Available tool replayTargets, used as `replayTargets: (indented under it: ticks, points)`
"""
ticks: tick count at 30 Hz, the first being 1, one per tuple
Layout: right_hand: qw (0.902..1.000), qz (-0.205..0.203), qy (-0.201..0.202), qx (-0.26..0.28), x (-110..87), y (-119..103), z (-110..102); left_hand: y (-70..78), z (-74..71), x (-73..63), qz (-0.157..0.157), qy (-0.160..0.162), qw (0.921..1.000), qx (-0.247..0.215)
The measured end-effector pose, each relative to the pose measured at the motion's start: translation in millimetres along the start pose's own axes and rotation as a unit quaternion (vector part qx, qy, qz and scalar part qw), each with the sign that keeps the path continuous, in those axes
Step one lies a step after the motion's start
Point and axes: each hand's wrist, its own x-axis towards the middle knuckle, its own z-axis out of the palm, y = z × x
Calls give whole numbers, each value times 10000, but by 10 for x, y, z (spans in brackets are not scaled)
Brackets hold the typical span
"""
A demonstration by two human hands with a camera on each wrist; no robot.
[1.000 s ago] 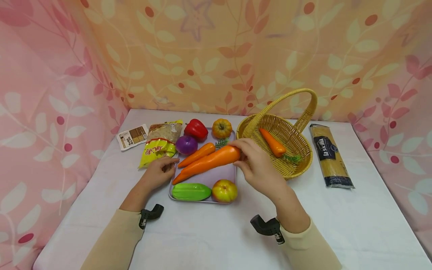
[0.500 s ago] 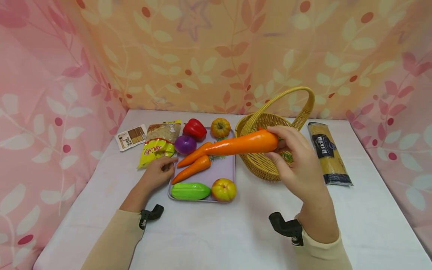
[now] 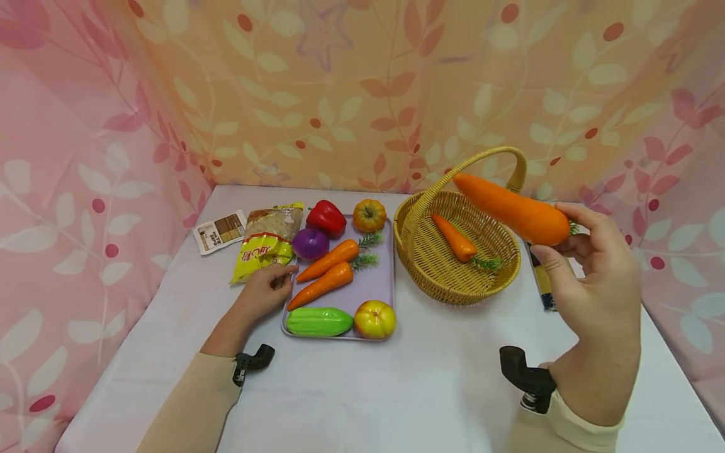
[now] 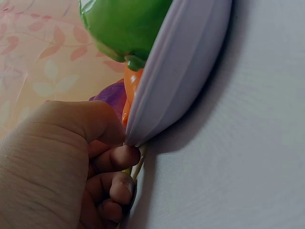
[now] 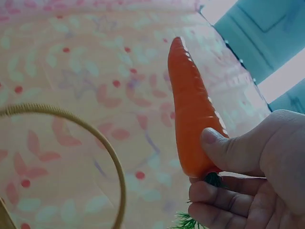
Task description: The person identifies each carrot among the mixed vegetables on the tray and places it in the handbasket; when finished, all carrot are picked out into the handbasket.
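Up at the right in the head view, my right hand (image 3: 603, 283) pinches a large orange carrot (image 3: 512, 211) near its leafy end. Its tip points up and left, over the basket's right side. In the right wrist view the thumb presses on the carrot (image 5: 193, 114), and the green leaves hang below. My left hand (image 3: 265, 292) pinches the left rim of the lilac tray (image 3: 376, 289). On that tray lie two carrots (image 3: 321, 285), a green ridged vegetable (image 3: 320, 321), a red-yellow round fruit (image 3: 376, 319), a purple onion (image 3: 310, 243), a red bell pepper (image 3: 326, 218) and a small pumpkin (image 3: 369, 215).
Right of the tray stands a wicker basket (image 3: 421, 277) with a tall handle and one carrot (image 3: 455, 238) inside. A pasta pack (image 3: 544, 283) is partly hidden behind my right hand. Left of the tray lie a yellow food bag (image 3: 266, 242) and a white-brown packet (image 3: 221, 231).
My right hand has lifted the carrot off the tray area and carried it right, past the basket, its tip swinging upward. The left hand has stayed at the tray's rim.
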Motion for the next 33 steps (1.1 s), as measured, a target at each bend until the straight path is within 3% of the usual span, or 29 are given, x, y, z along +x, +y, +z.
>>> replayTargets:
  ticks: [5,10,13,18,21,27,33]
  points:
    - [9934,721,183,-876,-23,112,-179,6,-1,-2,21,0,10000,8]
    - [9741,1424,4,-1754,-30,246,-309,19,-5,-6,-36,-31,10000,-15]
    - [9545,2101,-491,-2059,-13,363,-379,24,-8,-8,-51,-35,10000,-11]
    - [9060,3217,-1589,-2246,31,617,-420,21,-11,-10,-1,-29,10000,11]
    - [8914,3507,-1953,-2103,53,795,-354,17,-11,-8,29,-34,10000,15]
    - [8852,3550,-2399,-1811,83,1092,-27,6,-4,-3,49,-32,10000,51]
    - [8779,3663,-2525,-1772,91,1192,428,2,-2,-2,41,-22,10000,54]
